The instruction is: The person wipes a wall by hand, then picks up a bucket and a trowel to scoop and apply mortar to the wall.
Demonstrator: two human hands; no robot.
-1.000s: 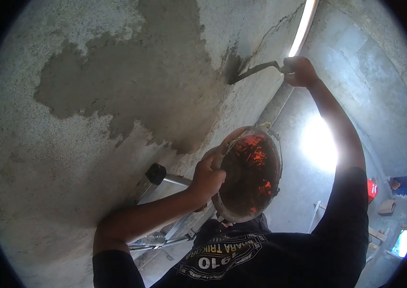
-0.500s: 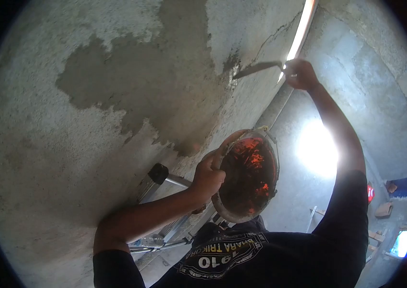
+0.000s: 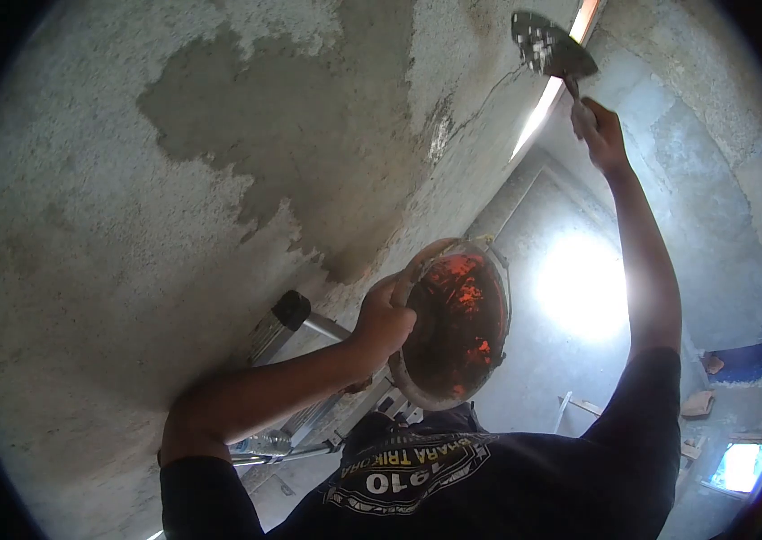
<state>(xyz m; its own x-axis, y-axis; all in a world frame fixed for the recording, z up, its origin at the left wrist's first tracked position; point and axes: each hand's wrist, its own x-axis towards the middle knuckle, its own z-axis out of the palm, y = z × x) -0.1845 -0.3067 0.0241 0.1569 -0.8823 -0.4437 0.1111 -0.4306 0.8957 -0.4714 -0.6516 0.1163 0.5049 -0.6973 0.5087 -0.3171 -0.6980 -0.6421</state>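
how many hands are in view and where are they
2. The left hand grips the rim of a round bucket, dark and orange inside; the right hand is raised, holding a broad grey metal trowel. I see no others.

Building site, patchily plastered wall (image 3: 246, 180), ladder (image 3: 291, 310)

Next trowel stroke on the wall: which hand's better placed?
Right, most likely. The right hand already grips the trowel by its handle, arm raised beside the wall. The left hand is occupied, holding the bucket at its rim.
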